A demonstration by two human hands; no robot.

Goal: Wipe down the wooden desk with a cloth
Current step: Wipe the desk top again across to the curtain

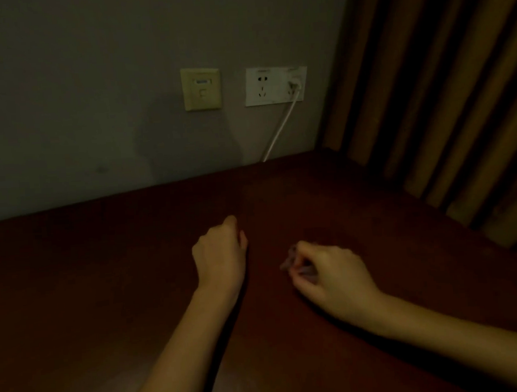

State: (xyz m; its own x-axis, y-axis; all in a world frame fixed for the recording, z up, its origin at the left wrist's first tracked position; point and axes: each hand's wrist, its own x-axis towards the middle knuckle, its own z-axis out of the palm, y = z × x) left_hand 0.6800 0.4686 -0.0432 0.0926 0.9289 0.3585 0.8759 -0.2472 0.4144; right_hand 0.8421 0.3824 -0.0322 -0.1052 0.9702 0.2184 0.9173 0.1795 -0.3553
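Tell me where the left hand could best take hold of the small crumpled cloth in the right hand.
Probably the pale bunched end of the cloth that sticks out to the left of the right hand. The left hand should come from the left, since the rest is hidden inside the pinch.

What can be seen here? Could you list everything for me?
desk: one, dark reddish-brown wood, fills the lower half, against the wall
wall: one, grey, behind the desk
wall plate: one, yellowish, on the wall above the desk
socket plate: one, white, right of the wall plate
plug: one, white, in the socket plate's right side
cable: one, white, from the plug down to the desk's back edge
curtain: one, brown with darker folds, far right
cloth: one, pale, small blurred wad in the right hand
left hand: one, curled, over mid-desk, nothing seen in it
right hand: one, beside the left hand, pinches the cloth
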